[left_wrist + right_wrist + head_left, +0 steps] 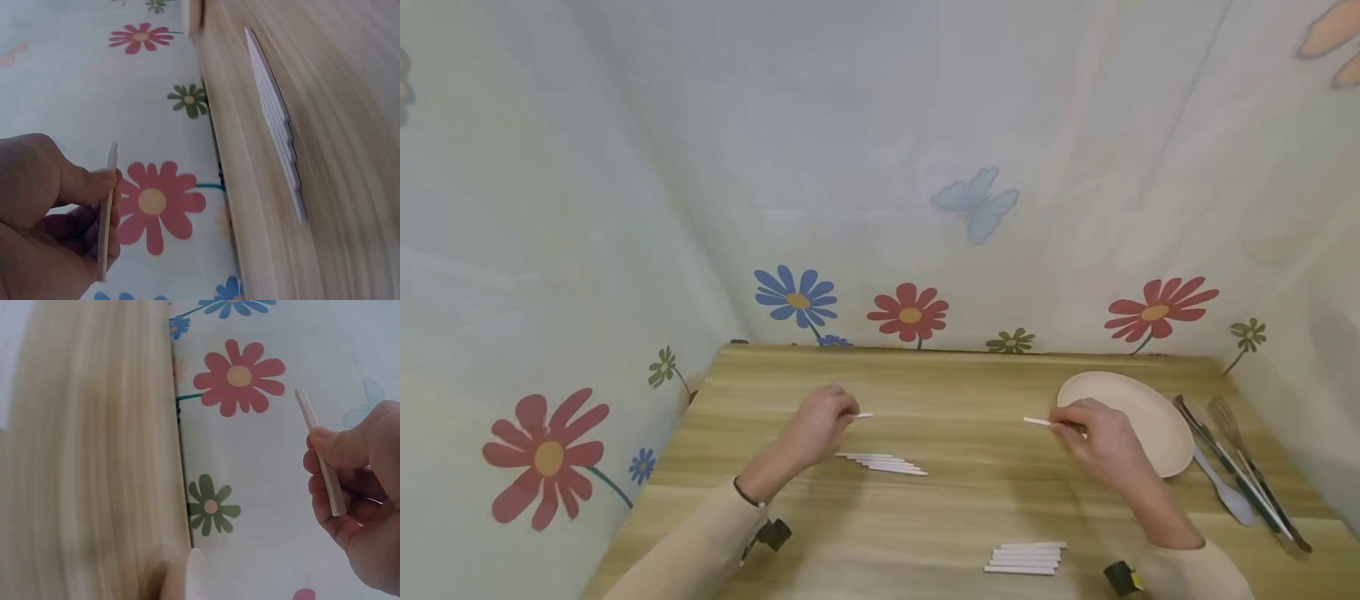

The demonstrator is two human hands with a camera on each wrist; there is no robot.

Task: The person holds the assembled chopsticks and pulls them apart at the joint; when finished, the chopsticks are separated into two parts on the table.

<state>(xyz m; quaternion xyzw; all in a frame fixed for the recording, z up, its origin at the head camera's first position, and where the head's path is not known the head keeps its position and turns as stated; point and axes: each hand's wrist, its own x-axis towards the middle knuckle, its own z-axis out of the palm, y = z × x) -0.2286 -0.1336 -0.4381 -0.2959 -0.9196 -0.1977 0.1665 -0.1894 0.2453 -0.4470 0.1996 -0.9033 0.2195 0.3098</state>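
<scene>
My left hand (820, 425) pinches a thin white stick (107, 219) between thumb and fingers, one end pointing right in the head view. On the other side, my right hand (1101, 437) grips a similar white stick (322, 456), its tip pointing left. Both hands are raised over the wooden table. Just below and right of the left hand lies a staggered row of several white sticks (887, 463). Another neat group of several white sticks (1024, 558) lies near the table's front, below and left of the right hand.
Beyond the right hand, a cream oval plate (1120, 392) lies partly behind it. A grey spoon (1228, 500), a whisk (1228, 421) and other long utensils lie to the plate's right. A flower-printed curtain (850, 167) encloses the wooden table (955, 383) at back and sides.
</scene>
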